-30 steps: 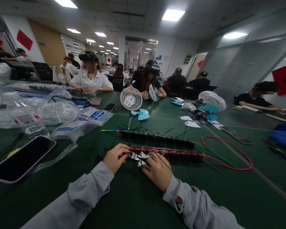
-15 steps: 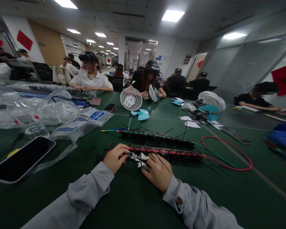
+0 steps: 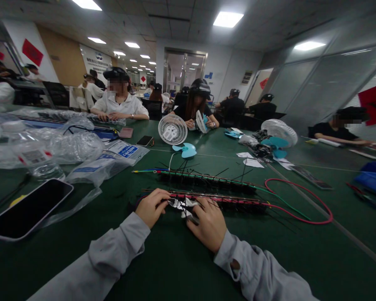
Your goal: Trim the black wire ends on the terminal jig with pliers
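Note:
My left hand (image 3: 152, 207) pinches the left end of a crumpled silver-white strip (image 3: 179, 204), foil-like or tape-like. The fingers of my right hand (image 3: 209, 221) are curled at the strip's right end, and a greyish part shows between thumb and fingers. The strip lies against the near side of a long black wiring strip (image 3: 238, 201) with a red wire along it. Thin black cable ties stick out from it, and one crosses the silver-white piece. Just behind runs a similar black wiring strip (image 3: 207, 179) with a green wire. My fingers hide part of the near one.
A phone (image 3: 31, 209), a water bottle (image 3: 39, 156) and plastic bags (image 3: 109, 161) lie to the left. Fan parts, a white grille (image 3: 172, 129) and blue blades (image 3: 184, 150), stand beyond. A red wire loop (image 3: 330, 215) spreads right. Co-workers sit across the table.
My right fingers have shifted slightly, and the black ties that lay across them no longer show there. The silver-white piece looks more spread out. My left hand stays in place.

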`<state>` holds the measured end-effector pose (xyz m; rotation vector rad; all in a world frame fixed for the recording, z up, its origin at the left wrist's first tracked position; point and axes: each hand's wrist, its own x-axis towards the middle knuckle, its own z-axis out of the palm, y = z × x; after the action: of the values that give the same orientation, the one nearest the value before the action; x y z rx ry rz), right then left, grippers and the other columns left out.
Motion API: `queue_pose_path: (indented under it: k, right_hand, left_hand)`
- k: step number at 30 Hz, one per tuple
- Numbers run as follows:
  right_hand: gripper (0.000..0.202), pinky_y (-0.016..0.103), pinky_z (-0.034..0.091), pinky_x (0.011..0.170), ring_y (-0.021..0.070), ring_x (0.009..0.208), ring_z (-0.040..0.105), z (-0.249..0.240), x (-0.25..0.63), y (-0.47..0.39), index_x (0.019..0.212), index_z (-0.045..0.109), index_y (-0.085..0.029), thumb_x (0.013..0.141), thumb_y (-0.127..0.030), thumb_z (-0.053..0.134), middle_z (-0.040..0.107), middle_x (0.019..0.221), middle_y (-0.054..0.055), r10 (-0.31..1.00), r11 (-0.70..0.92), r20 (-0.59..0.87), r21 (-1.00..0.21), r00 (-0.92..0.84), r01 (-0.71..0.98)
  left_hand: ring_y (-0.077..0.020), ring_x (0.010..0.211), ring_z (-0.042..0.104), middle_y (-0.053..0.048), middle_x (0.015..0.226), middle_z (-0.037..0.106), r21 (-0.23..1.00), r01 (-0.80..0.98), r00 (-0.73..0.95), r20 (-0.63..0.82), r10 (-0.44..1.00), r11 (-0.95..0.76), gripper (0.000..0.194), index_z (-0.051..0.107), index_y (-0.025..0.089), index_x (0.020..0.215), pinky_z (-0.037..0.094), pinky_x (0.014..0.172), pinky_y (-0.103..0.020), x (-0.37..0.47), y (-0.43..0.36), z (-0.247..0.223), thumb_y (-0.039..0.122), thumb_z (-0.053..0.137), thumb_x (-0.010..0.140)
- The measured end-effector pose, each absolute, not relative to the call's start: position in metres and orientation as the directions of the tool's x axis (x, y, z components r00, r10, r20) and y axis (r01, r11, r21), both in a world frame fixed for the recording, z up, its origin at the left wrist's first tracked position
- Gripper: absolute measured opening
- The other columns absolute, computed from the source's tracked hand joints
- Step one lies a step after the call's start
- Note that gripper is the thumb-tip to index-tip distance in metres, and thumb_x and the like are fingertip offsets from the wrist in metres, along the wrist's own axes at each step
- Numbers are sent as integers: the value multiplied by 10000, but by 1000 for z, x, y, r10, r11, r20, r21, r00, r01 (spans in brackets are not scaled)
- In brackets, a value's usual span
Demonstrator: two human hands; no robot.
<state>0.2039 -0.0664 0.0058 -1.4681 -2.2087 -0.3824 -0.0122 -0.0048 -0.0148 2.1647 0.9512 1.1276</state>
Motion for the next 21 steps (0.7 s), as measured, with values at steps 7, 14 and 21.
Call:
queue_pose_path:
  k: [7,14,21]
  right_hand:
    - [135,388,372,863,240,967,490,6,203,-66,776,574,-200,704,-306,617,556,1034,83,791,392,514,-14,-330,920]
    - [152,405,368,884,243,987,502,3,204,-66,820,584,-209,733,-330,611,570,1068,86,779,393,522,22,-346,919]
    - [164,377,381,878,229,972,522,-1,204,-66,832,591,-213,743,-350,609,589,1047,73,779,377,530,27,-333,926]
  left_hand:
    - [-54,524,557,-71,1045,578,706,332,415,486,769,-625,157,593,151,905,530,520,-206,-13,-6,-13,95,472,823]
    - [-50,510,561,-68,1042,584,694,334,412,500,761,-637,158,595,152,901,533,534,-213,-12,-6,-13,89,475,821]
    - [-57,536,569,-69,1037,580,711,325,412,487,770,-624,160,600,149,903,537,517,-202,-12,-5,-14,90,478,819]
